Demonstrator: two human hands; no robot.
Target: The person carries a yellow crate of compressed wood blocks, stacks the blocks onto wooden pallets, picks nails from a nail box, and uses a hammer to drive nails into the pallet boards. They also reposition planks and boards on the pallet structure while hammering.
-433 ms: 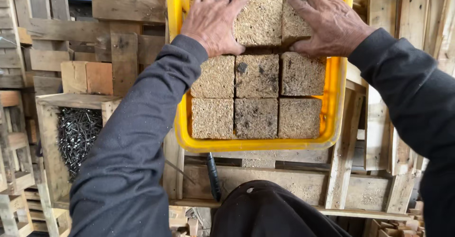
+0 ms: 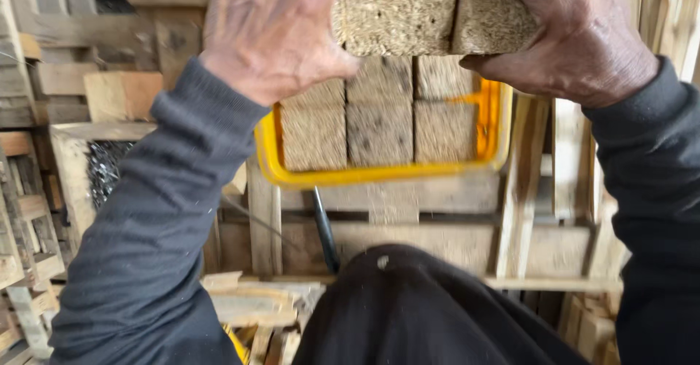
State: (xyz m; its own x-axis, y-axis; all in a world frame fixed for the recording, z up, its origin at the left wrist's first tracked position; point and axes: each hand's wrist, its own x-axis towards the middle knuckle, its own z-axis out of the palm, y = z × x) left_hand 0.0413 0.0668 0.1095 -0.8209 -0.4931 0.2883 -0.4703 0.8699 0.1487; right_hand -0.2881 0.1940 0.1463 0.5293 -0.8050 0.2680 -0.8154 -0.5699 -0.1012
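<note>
Two pressed-wood blocks (image 2: 430, 8) are squeezed side by side between my hands, lifted above a yellow crate (image 2: 379, 175). My left hand (image 2: 273, 29) presses on the left block's side and my right hand (image 2: 576, 37) clamps the right block. Inside the crate lie several more tan chip blocks (image 2: 379, 128) in rows. Both arms wear dark sleeves.
The crate rests on a rough wooden pallet bench (image 2: 437, 226). A dark tool handle (image 2: 326, 234) pokes up under the crate's front edge. A wooden box of dark nails (image 2: 106, 168) stands at the left, with stacked timber and pallets around it.
Both hands have lifted two blocks out of the crate toward the camera. The crate now appears lower and smaller in the picture.
</note>
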